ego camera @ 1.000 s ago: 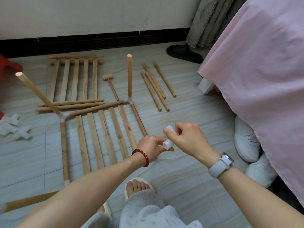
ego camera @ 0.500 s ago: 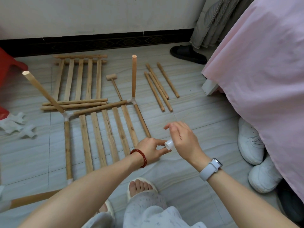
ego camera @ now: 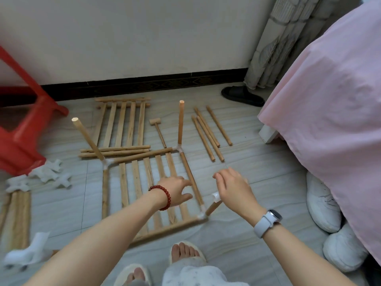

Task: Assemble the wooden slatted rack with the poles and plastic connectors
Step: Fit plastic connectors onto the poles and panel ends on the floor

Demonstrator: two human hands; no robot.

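Floor (ego camera: 237,178): rack frame (ego camera: 144,182) lying flat
Change: cap (ego camera: 215,196) now on near-right pole (ego camera: 212,208)
Right hand (ego camera: 233,188): grip unclear
Left hand (ego camera: 175,188): open, reaching

Pale-wood slatted rack (ego camera: 144,178) w/ white plastic connectors (ego camera: 107,162); red stool (ego camera: 20,129); pink bedsheet (ego camera: 329,100); black slipper (ego camera: 242,96); grey streaked floor tiles (ego camera: 257,172); red bead bracelet (ego camera: 162,195); white watch (ego camera: 267,221).
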